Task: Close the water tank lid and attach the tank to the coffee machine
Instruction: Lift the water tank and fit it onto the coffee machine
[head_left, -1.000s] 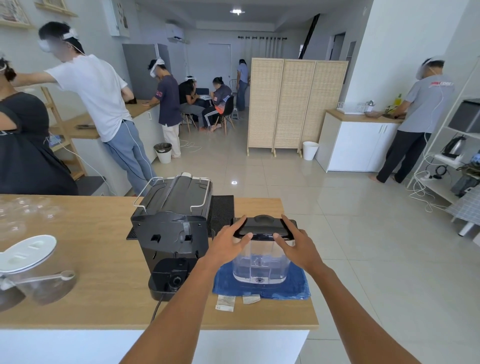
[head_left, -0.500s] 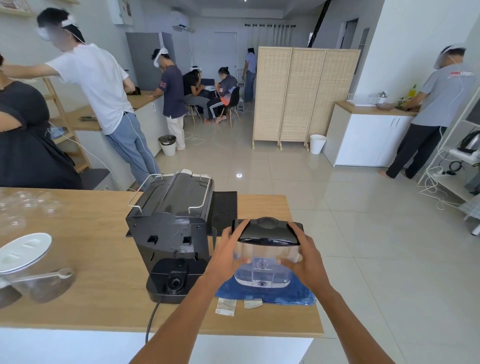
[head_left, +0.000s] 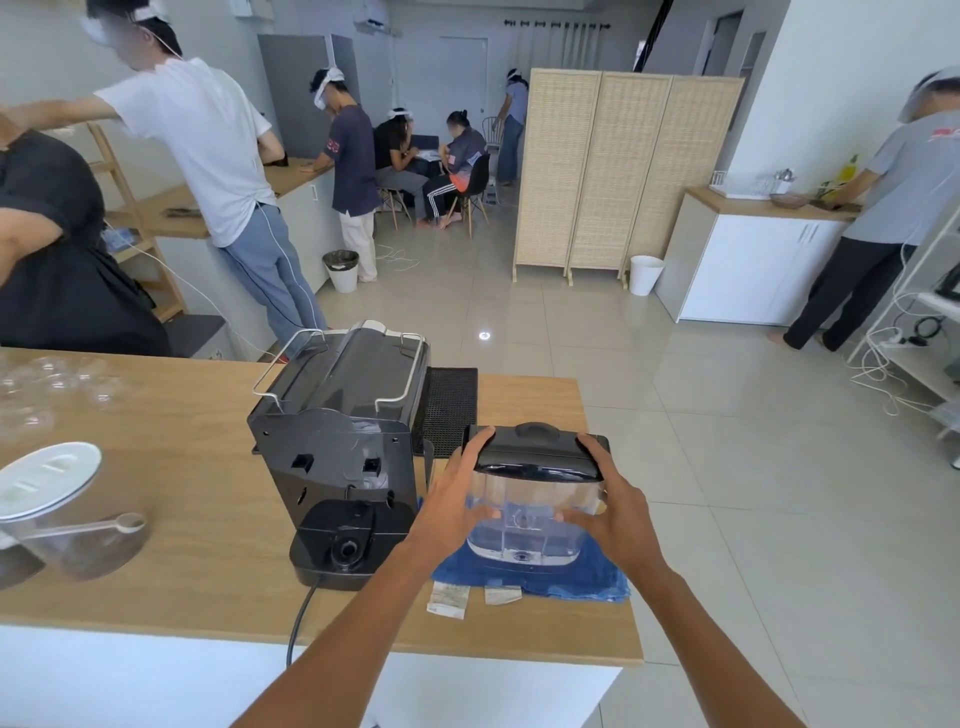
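Note:
A clear plastic water tank (head_left: 524, 525) with some water in it carries a black lid (head_left: 537, 452) that lies shut on top. My left hand (head_left: 454, 501) grips its left side and my right hand (head_left: 610, 506) grips its right side. The tank is tilted and held just above a blue cloth (head_left: 540, 577). The black coffee machine (head_left: 343, 447) stands directly left of the tank, its back facing me, with a round socket on its base (head_left: 345, 548).
The wooden counter (head_left: 171, 587) ends just right of the cloth. A black drip mat (head_left: 449, 405) lies behind the tank. A clear jar with a white lid and scoop (head_left: 57, 514) stands at the left. Two paper slips (head_left: 470, 597) lie near the front edge. Several people stand around.
Both hands slid from the lid down to the tank's sides and lifted it off the blue cloth, tilting it so its underside shows.

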